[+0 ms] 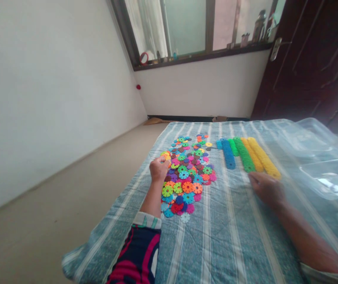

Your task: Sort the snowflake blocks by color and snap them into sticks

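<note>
A pile of colourful plastic snowflake discs (pixel 186 173) lies on a blue striped cloth (pixel 225 232). My left hand (pixel 158 169) sits at the pile's left edge, fingers curled and pinching a yellow-orange disc (pixel 166 156). To the right lie stacked rows of discs: blue (pixel 227 154), green (pixel 243 154) and yellow (pixel 262 157). My right hand (pixel 266 188) rests on the cloth at the near end of the yellow row, fingers together, touching it; what it holds, if anything, is hidden.
Clear plastic containers (pixel 325 169) lie at the right on the cloth. A white wall runs along the left, bare floor (pixel 68 205) beside the cloth. A window sill with small items (pixel 201 55) and a dark door (pixel 314 59) stand behind.
</note>
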Tool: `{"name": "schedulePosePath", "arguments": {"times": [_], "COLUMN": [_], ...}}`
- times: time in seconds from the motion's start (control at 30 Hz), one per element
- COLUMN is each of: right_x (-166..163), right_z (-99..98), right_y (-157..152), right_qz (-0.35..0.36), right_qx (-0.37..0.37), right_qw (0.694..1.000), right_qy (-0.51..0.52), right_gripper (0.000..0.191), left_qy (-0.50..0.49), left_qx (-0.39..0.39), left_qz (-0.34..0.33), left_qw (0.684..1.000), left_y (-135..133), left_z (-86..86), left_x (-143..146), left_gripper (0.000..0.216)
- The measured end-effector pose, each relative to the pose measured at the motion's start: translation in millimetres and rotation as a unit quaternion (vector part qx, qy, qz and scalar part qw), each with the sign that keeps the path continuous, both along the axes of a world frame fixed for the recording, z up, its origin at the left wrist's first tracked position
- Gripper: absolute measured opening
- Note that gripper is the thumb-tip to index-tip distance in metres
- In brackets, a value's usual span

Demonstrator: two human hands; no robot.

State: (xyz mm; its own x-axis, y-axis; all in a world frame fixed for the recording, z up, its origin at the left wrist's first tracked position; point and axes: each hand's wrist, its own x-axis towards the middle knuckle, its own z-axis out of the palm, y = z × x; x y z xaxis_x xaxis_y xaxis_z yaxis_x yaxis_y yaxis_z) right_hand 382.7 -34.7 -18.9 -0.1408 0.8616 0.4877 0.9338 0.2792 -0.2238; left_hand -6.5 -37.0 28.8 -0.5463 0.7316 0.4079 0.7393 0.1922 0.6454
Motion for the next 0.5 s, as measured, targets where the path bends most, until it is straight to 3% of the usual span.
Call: {"name": "schedulePosePath", "arguments": {"times": [0.13,0.3,0.4,0.5], "right_x": [-15.2,-45.3,-60.0,-66.2], "right_z": [7.7,15.4,19.1,21.9], "right_y": [-5.3,-16.1,-23.9,-29.0], "right_qz": [0.037,0.163,0.223,0.259], "right_qx": [0.012,0.036,0.044,0.04], "right_qw": [0.998,0.977,0.965,0.959], "right_qy": [0.054,0.136,0.133,0.111], "right_gripper": [0.032,0.026,0.023,0.021], "left_qy": [0.029,0.062,0.06,0.047], "left_qx": [0.044,0.074,0.051,0.018], "left_qz": [-0.181,-0.402,-0.471,-0.496], "left_qw": [0.982,0.91,0.878,0.867], "left_y": [-2.9,-18.8,-27.7,-31.7], "left_z": [5.5,1.8,-3.1,-5.8], "left_x": [59.7,129.0,149.9,157.1], "left_gripper": [0.013,0.013,0.012,0.014]}}
